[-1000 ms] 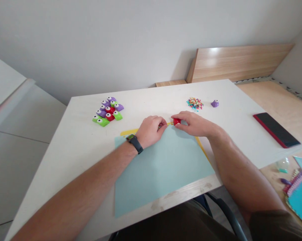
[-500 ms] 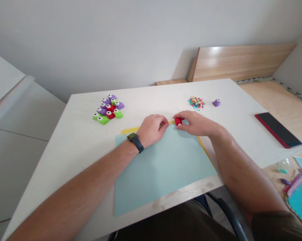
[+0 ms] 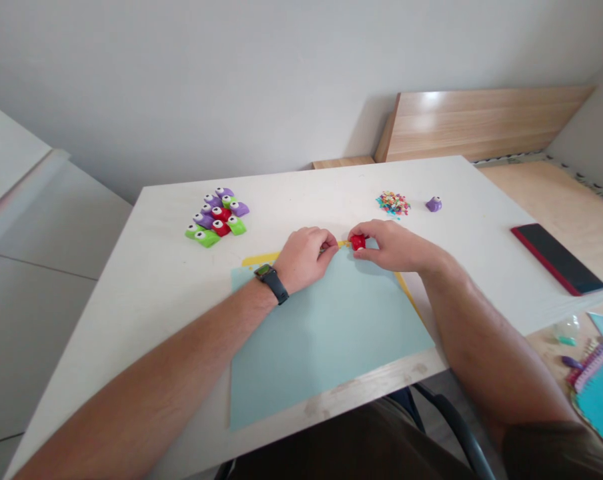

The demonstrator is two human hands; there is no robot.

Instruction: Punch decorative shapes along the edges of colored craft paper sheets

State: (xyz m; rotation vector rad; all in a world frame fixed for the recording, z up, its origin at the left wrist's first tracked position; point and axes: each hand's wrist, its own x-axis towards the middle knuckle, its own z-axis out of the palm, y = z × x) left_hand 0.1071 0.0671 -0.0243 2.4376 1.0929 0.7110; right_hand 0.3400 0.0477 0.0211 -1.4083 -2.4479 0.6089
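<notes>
My right hand grips a small red one-eyed toy between thumb and fingers, at the far edge of the pale blue sheet. Close by on the left, my left hand is closed in a pinch over the same edge. Whatever lies between its fingertips is too small to make out. Under the blue sheet, a yellow sheet shows along the far and right edges. Small yellow bits lie between the two hands.
At the back left of the white table sits a cluster of purple, green and red one-eyed toys. A pile of colourful confetti pieces and a lone purple toy lie back right. A dark phone-like slab rests near the right edge.
Hardly anything differs. The red toy and my right hand sit very slightly further right, and both hands keep their grip.
</notes>
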